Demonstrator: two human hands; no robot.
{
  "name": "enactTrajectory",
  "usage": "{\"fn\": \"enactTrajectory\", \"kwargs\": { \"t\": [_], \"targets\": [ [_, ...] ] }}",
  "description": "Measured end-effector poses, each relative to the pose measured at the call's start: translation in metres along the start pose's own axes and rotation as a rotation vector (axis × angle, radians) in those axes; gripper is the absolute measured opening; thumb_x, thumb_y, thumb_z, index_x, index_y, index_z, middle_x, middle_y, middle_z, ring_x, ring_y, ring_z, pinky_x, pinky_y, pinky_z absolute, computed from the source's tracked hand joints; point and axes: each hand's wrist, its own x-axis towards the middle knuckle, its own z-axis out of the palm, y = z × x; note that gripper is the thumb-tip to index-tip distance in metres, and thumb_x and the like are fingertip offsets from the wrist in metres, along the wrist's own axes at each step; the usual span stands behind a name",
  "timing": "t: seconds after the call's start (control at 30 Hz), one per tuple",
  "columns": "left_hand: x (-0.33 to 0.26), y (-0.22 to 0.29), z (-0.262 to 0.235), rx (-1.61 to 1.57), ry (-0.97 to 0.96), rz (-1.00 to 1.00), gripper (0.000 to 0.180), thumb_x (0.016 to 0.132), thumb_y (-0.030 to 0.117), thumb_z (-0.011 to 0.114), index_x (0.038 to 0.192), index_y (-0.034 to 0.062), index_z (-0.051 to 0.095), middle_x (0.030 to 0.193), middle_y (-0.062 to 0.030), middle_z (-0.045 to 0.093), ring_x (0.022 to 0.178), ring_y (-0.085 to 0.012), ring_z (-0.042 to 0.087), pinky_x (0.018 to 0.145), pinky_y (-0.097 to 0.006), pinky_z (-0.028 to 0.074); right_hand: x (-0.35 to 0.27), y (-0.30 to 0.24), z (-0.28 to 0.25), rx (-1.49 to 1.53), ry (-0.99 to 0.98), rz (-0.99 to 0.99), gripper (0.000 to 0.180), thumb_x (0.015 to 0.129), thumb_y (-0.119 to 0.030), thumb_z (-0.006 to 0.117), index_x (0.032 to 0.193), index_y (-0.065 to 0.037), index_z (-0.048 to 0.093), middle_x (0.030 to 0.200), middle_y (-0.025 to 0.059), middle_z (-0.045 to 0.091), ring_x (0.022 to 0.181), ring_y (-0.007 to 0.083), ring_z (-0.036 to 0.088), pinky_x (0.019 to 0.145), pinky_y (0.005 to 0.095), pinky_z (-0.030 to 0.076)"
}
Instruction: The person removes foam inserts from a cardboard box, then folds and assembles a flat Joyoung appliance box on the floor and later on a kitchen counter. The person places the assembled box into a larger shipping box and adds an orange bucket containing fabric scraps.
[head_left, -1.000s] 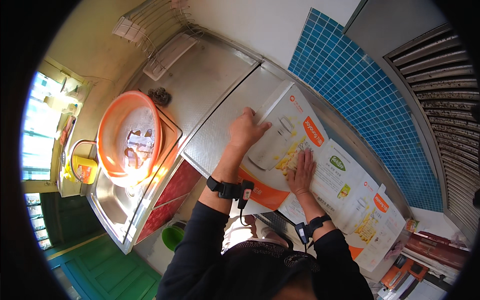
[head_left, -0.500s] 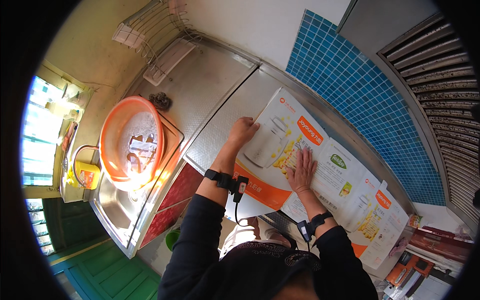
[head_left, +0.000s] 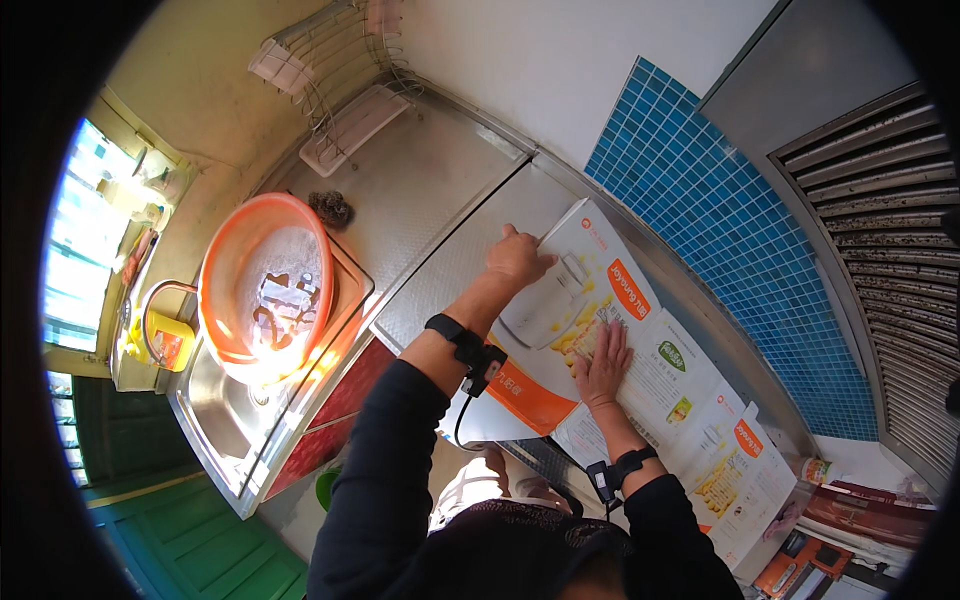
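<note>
Left hand (head_left: 517,258): curled over the far upper-left edge of a large flattened white cardboard box printed with orange panels and pictures of a kitchen appliance (head_left: 560,330), fingers closed on that edge. Black wrist strap with a small clipped unit on the left forearm (head_left: 468,345).

Right hand (head_left: 603,360): open, palm down, fingers spread flat on the printed face near the middle of the box. It grips nothing and only presses. A similar black strap sits on the right wrist (head_left: 622,468).

Head view, box position: it lies flat on the stainless steel counter (head_left: 440,200), its long side running along the blue mosaic wall tiles (head_left: 720,200), its near end hanging past the counter's front edge towards the person.

Head view, surroundings: round orange plastic basin (head_left: 262,280) in the steel sink (head_left: 215,420), well apart to the left. Dark scouring pad (head_left: 330,208) just beyond the basin. White tray (head_left: 352,128) below a wire rack (head_left: 340,50) at the wall. Louvred metal grille (head_left: 880,250) at upper right.

Judgement on technique: with one hand gripping an edge and the other flat, the pressing palm should stay close to any crease being worked so the card does not buckle. Weight belongs over the part that the counter supports, since the overhanging end could tip.
</note>
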Motion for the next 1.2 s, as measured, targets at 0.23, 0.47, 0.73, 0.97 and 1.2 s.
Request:
{"fn": "enactTrajectory", "kwargs": {
  "t": [0.23,0.47,0.73,0.97,1.2],
  "targets": [
    [0.019,0.032,-0.005,-0.106,0.128,0.061,0.039,0.076,0.039,0.066,0.094,0.0052,0.063,0.087,-0.0146,0.064,0.084,-0.0309,0.063,0.073,-0.04,0.049,0.007,0.007,-0.002,0.09,0.054,-0.041,0.076,0.08,-0.042,0.052,0.14,-0.004,0.025,0.148,0.0189,0.019,0.135,0.0416,0.016,0.103,0.0619,0.014],
    [0.026,0.055,0.0,-0.105,0.229,-0.002,0.036,0.076,0.036,0.067,0.088,0.0033,0.06,0.09,-0.0155,0.063,0.084,-0.0329,0.062,0.071,-0.041,0.049,0.011,0.012,-0.009,0.126,0.015,-0.03,0.076,0.08,-0.044,0.051,0.14,-0.004,0.025,0.148,0.0188,0.019,0.135,0.0414,0.015,0.103,0.0618,0.013],
    [0.019,0.072,0.005,0.057,0.343,0.106,0.027,0.079,0.031,0.062,0.087,0.0043,0.061,0.092,-0.0139,0.061,0.085,-0.0324,0.061,0.071,-0.043,0.049,0.014,0.016,-0.007,0.175,0.085,-0.035,0.076,0.078,-0.048,0.051,0.139,-0.006,0.03,0.148,0.0162,0.02,0.135,0.0389,0.016,0.105,0.0594,0.013],
    [0.024,0.082,-0.004,0.02,0.273,0.023,0.028,0.081,0.033,0.061,0.088,0.0062,0.066,0.093,-0.014,0.064,0.086,-0.0322,0.062,0.073,-0.042,0.049,0.018,0.019,-0.012,0.224,0.11,-0.054,0.075,0.075,-0.043,0.056,0.137,-0.006,0.033,0.146,0.0152,0.024,0.134,0.0384,0.02,0.105,0.0583,0.015],
    [0.039,0.086,0.001,-0.065,0.13,-0.045,0.033,0.083,0.037,0.058,0.09,0.0064,0.067,0.097,-0.0154,0.066,0.091,-0.0334,0.063,0.075,-0.041,0.05,0.019,0.022,-0.014,0.279,0.165,-0.073,0.076,0.074,-0.045,0.057,0.136,-0.007,0.035,0.146,0.0153,0.025,0.134,0.0389,0.021,0.103,0.0576,0.018]
  ]
}}
